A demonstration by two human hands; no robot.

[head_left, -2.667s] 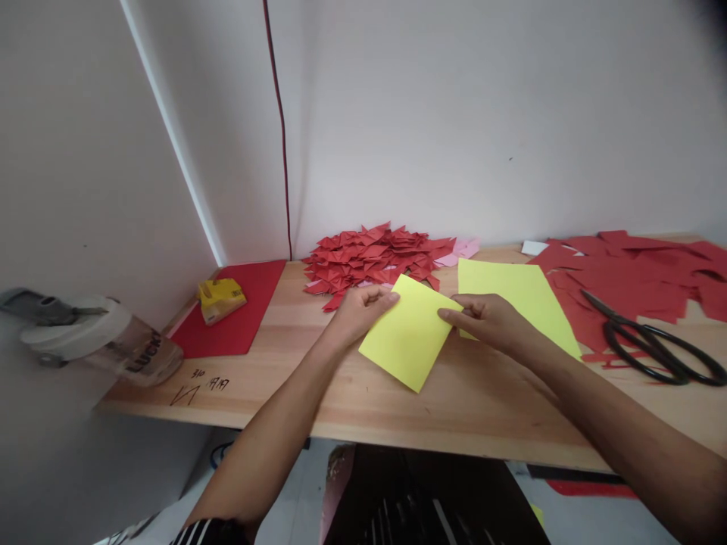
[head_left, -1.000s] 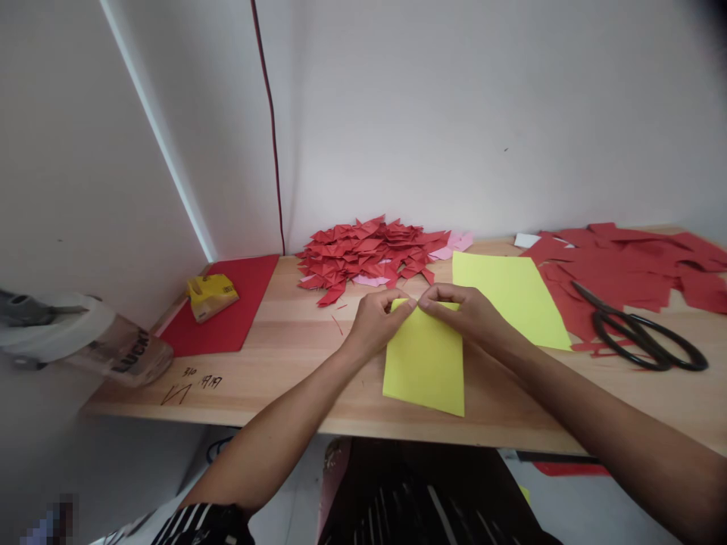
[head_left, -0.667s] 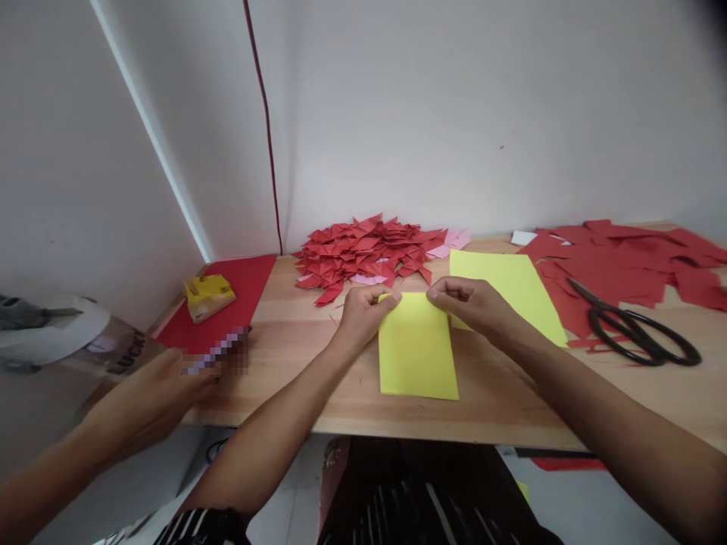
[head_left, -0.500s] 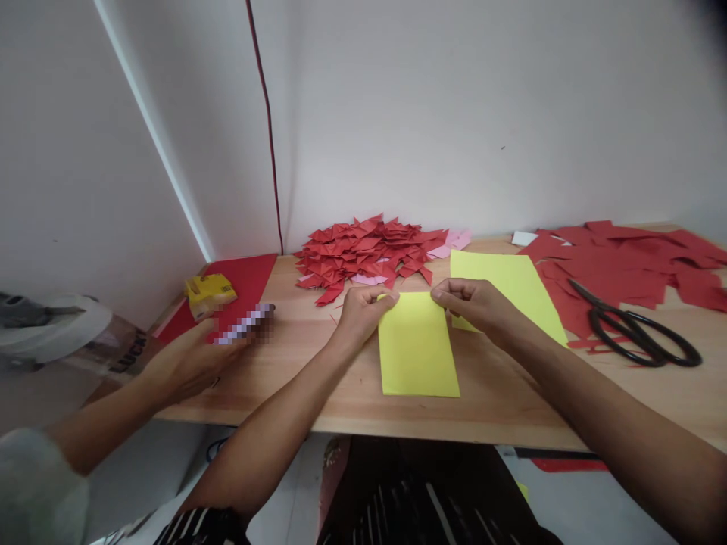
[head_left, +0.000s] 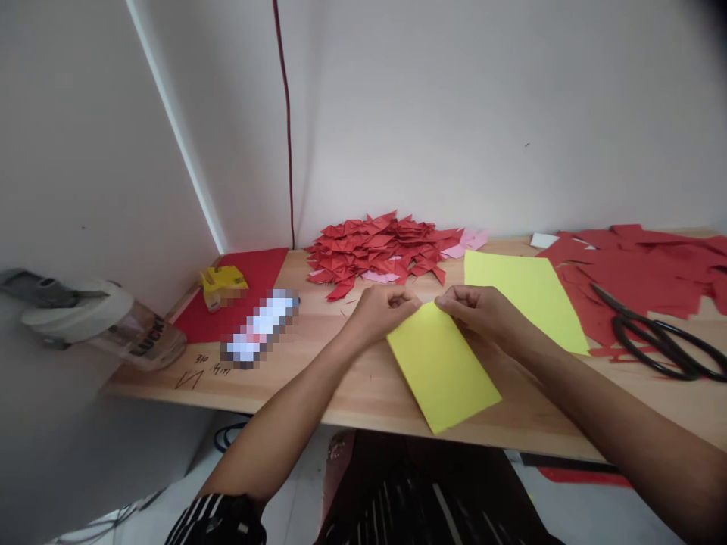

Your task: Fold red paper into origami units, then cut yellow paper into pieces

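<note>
A yellow paper rectangle (head_left: 443,367) is tilted over the wooden table, its lower corner near the front edge. My left hand (head_left: 383,309) pinches it near the upper left edge, fingers curled. At its top corner my right hand (head_left: 474,306) grips it between thumb and fingers. The two hands are close together. Behind my right hand lies a larger yellow sheet (head_left: 525,295). Folded red paper pieces (head_left: 380,250) are heaped beyond my left hand, with some pink ones among them.
Black-handled scissors (head_left: 653,337) rest beside red paper sheets (head_left: 641,272) at the right. On the left are a phone (head_left: 261,329), a yellow packet (head_left: 223,286), red paper (head_left: 264,269) and a lidded bottle (head_left: 145,333). The table's front edge (head_left: 363,422) is near my lap.
The yellow paper has turned from upright to slanted, and my hands have come closer together. Another person's hand has left the left side; the phone now lies on the table.
</note>
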